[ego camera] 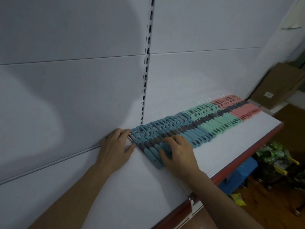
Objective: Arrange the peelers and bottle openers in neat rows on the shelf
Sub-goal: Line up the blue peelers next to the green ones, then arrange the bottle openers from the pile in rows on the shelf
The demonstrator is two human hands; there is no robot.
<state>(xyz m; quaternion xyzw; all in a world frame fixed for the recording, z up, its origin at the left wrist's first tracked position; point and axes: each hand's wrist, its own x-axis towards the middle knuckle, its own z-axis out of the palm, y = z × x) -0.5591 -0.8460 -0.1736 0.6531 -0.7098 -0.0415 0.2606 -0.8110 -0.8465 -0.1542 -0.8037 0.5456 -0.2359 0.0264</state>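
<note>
shelf: peelers in one packed row along the back, blue, then green, then pink | my left hand: flat, fingers spread, against the row's blue end | my right hand: spread flat on the blue handles, gripping nothing

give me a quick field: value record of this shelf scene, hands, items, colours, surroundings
setting: white shelf with red front edge, white back panel
items: one long row of peelers, lying side by side
colour order, near to far: blue, green, pink
left hand: flat against the row's near end
right hand: resting on the blue handles
beyond shelf: cardboard box
below: packaged goods, blurred
</note>
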